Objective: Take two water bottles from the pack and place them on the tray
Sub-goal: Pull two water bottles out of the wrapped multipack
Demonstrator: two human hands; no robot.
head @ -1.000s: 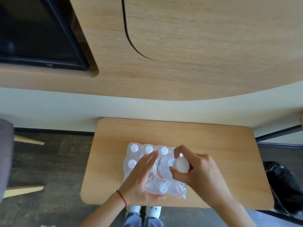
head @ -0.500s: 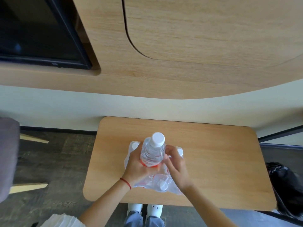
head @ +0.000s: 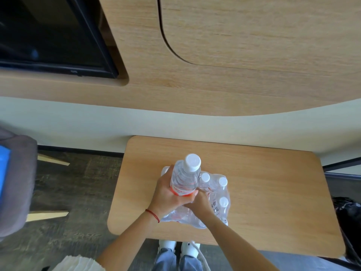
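Left hand fingers wrap water bottle base.

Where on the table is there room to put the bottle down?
The table is bare right of the pack and behind it toward the wall. The left strip is narrower. The middle is crowded: pack, left hand holding the bottle.

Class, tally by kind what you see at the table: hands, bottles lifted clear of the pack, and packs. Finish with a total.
Hands: 2 (left hand, right hand)
Lifted bottle: 1
Pack: 1
Total: 4
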